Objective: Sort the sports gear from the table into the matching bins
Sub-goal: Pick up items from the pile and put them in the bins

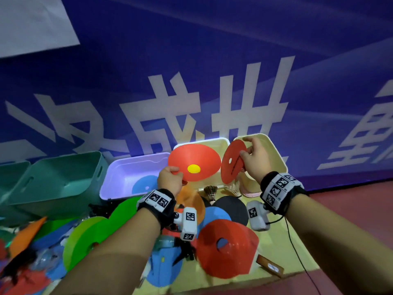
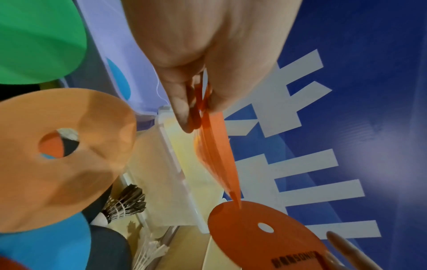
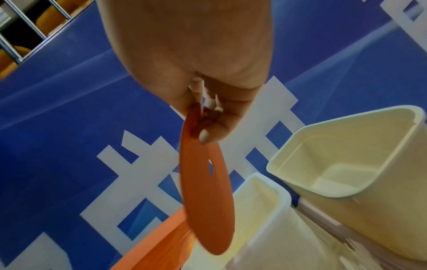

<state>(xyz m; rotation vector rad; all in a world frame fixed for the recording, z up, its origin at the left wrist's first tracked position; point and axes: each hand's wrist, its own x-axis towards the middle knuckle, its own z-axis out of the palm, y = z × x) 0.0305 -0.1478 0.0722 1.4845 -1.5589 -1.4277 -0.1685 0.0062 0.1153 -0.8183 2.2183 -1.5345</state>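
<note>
My left hand (image 1: 170,179) pinches the near edge of a red disc cone (image 1: 194,161) whose centre hole shows yellow, held over a cream bin (image 1: 221,141). In the left wrist view that red disc cone (image 2: 216,155) is edge-on between thumb and fingers. My right hand (image 1: 253,160) pinches a second, flatter red disc (image 1: 232,161) upright beside the first, in front of another cream bin (image 1: 274,150). In the right wrist view this red disc (image 3: 206,191) hangs from the fingertips above both cream bins (image 3: 335,164). More disc cones cover the table: red (image 1: 225,250), green (image 1: 85,237), orange (image 1: 191,201), blue (image 1: 217,213).
A lilac bin (image 1: 114,177) with a blue disc inside and a teal bin (image 1: 63,177) stand at the back left. Shuttlecocks (image 1: 211,193) and a black paddle (image 1: 232,207) lie before the cream bins. A blue banner wall rises behind. The table's right edge drops to red floor.
</note>
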